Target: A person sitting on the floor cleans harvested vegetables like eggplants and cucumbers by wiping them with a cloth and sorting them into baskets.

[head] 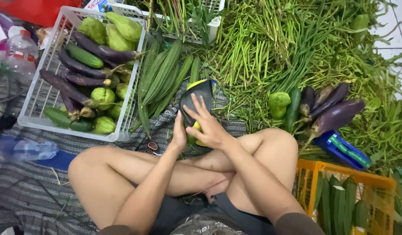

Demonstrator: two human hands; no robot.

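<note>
Sitting cross-legged on a striped grey mat [31, 204], the person seen from the head camera works both hands at a black pouch with yellow trim [195, 96], which stands just in front of the crossed shins, near the middle of the view. The left hand [180, 134] grips the pouch's lower left edge, fingers closed on it, while the right hand [208, 124] lies flat against its face with fingers spread, so the two hands sit close together with the pouch between them. Left of the pouch, a bundle of long ridged green gourds [159, 80] fans across the mat, and beyond that stands a white slatted plastic crate [35, 98] packed with purple eggplants, cucumbers and pale green chayotes. Far left of the pouch, a clear plastic bottle with a red band label [19, 54] stands by the crate's corner, and another clear bottle [25, 149] lies on its side below the crate. Behind the pouch spreads a broad heap of long beans and green stalks [275, 43]. Right of the pouch rest loose eggplants [336, 114] beside a cucumber and a chayote; just below them is a blue box with a green strip label [343, 150], and nearer the knee an orange crate [340, 172] holding more gourds.
</note>
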